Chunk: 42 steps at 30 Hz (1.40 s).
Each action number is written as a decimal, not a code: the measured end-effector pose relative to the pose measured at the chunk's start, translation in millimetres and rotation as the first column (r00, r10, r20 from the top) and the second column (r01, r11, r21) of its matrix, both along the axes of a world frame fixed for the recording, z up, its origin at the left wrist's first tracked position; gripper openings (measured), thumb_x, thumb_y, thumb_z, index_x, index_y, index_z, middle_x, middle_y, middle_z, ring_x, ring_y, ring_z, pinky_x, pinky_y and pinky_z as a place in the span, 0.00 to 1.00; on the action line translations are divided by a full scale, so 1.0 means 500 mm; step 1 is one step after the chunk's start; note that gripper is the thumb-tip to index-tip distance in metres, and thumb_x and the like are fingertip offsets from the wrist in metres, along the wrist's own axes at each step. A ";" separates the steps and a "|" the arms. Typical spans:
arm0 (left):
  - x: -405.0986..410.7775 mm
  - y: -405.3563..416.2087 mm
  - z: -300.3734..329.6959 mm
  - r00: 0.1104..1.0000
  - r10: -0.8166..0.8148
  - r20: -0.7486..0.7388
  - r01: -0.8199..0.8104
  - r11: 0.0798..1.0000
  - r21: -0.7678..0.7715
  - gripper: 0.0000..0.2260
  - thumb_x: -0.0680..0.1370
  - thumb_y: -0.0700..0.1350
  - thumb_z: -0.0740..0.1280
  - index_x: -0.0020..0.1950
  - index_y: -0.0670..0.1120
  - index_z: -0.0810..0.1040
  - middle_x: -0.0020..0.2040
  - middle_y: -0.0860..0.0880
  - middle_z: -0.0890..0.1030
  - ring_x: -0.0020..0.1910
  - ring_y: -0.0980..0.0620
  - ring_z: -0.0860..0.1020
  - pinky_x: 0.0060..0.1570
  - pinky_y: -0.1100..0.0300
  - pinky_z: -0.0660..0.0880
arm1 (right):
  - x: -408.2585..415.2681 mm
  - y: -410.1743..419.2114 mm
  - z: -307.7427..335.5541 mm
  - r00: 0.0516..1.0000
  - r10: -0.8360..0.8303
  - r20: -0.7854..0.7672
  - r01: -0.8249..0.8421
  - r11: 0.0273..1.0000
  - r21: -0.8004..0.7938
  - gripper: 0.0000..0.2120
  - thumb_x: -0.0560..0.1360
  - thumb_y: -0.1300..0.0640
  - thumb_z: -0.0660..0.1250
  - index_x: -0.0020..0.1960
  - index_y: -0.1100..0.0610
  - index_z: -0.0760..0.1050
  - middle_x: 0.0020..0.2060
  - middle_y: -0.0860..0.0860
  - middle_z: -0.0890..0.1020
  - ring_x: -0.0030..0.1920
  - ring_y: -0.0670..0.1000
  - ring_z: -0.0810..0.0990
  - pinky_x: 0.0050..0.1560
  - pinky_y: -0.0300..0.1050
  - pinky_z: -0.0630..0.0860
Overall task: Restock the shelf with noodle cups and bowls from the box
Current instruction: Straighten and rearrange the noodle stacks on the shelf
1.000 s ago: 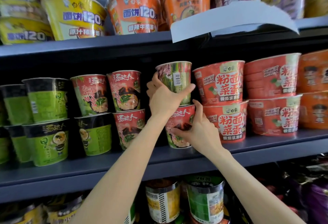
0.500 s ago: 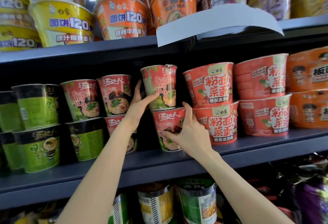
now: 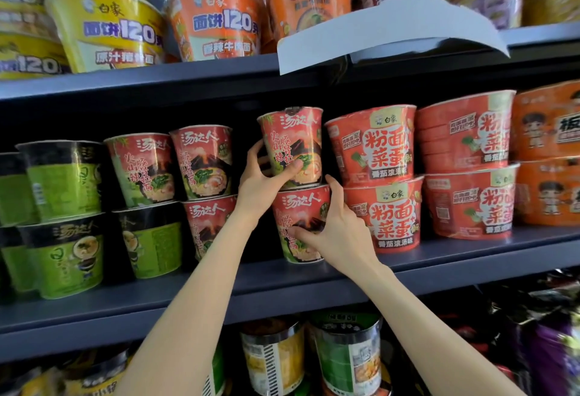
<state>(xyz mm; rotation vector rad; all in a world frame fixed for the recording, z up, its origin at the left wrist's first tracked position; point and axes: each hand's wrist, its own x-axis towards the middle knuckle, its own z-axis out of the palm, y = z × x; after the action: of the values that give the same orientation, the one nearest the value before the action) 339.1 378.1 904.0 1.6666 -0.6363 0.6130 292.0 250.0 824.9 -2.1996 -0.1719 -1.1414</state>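
Head view: on the middle shelf [image 3: 470,257], a red noodle cup [image 3: 292,144] stands stacked upright on a lower red cup [image 3: 298,223]. The left hand [image 3: 260,182] grips the upper cup near its base, thumb across the front, fingers curled round the left side. The right hand [image 3: 332,232] holds the lower cup, thumb on its front, fingers up its right side. Red noodle bowls [image 3: 376,151] sit just right of the stack; matching red cups [image 3: 204,160] stand to the left.
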 end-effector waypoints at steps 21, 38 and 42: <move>-0.004 0.010 0.003 1.000 -0.005 0.021 0.003 0.997 0.075 0.35 0.75 0.53 0.68 0.76 0.53 0.54 0.60 0.56 0.71 0.57 0.58 0.71 0.54 0.63 0.69 | 0.008 -0.008 0.002 0.998 0.054 0.024 -0.054 0.999 -0.001 0.49 0.66 0.39 0.73 0.75 0.50 0.47 0.60 0.51 0.77 0.54 0.54 0.80 0.50 0.49 0.78; -0.028 0.020 -0.028 0.993 0.063 0.098 -0.071 0.994 0.079 0.32 0.76 0.54 0.65 0.76 0.51 0.56 0.65 0.55 0.71 0.58 0.62 0.72 0.51 0.71 0.70 | -0.037 -0.001 -0.003 0.975 -0.223 0.016 0.221 0.953 -0.206 0.45 0.72 0.35 0.63 0.77 0.55 0.45 0.60 0.53 0.75 0.54 0.55 0.79 0.42 0.46 0.73; -0.065 0.085 -0.080 0.852 0.313 0.419 -0.334 0.942 -0.024 0.18 0.78 0.49 0.64 0.67 0.50 0.70 0.60 0.56 0.75 0.58 0.61 0.74 0.58 0.65 0.71 | -0.071 0.010 -0.019 0.911 -0.205 0.358 0.273 0.950 -0.151 0.19 0.75 0.50 0.64 0.63 0.58 0.72 0.47 0.52 0.77 0.43 0.54 0.79 0.27 0.42 0.70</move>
<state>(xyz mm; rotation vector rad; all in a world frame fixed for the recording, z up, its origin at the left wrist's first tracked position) 306.7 420.4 864.1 1.7158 -0.6797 1.2340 256.6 255.1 815.3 -2.2221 -0.1689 -1.7085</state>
